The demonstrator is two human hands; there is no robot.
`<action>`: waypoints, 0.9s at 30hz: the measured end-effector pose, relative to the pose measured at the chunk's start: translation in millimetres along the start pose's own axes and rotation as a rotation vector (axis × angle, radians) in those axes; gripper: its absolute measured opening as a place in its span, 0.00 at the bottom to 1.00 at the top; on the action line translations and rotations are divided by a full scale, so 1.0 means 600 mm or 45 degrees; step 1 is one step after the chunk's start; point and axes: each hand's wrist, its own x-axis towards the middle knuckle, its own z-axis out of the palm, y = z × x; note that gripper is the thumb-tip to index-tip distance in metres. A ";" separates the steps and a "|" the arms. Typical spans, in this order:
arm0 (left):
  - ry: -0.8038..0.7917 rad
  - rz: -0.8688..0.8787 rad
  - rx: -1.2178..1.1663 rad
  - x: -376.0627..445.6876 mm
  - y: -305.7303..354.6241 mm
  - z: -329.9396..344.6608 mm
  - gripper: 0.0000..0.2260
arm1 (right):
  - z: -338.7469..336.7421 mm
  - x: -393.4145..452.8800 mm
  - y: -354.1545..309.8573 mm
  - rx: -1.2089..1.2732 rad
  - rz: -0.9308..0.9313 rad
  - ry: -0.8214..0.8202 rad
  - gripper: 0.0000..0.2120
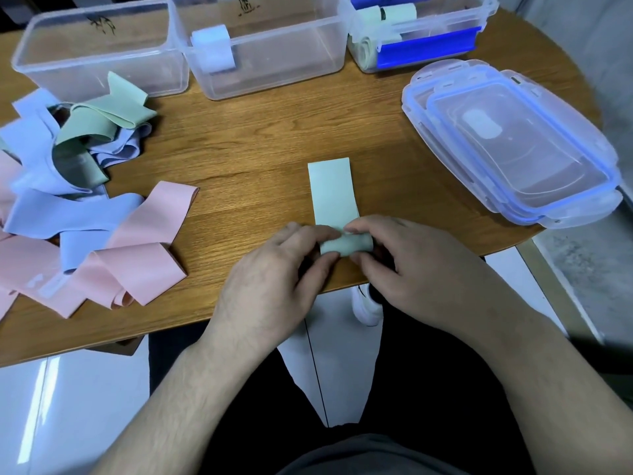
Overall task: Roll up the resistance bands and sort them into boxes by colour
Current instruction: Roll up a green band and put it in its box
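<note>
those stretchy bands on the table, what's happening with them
A person is rolling a green band at the table's near edge, left hand and right hand pinching the rolled end; the rest lies flat. A pile of unrolled bands waits on the left. The right box holds green rolls, the middle box one pale blue roll.

both forearms reach forward; left hand and right hand meet, fingers curled, pinching.

You can read no text here: the dark marks on the left box and middle box are too blurred.
</note>
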 end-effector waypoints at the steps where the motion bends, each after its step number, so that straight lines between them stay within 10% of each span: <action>1: -0.008 -0.006 -0.011 0.002 0.000 -0.001 0.15 | 0.000 -0.001 0.000 -0.008 -0.015 0.027 0.17; 27: 0.045 -0.019 0.113 0.013 0.005 -0.002 0.13 | -0.006 0.019 -0.002 -0.073 -0.044 0.089 0.15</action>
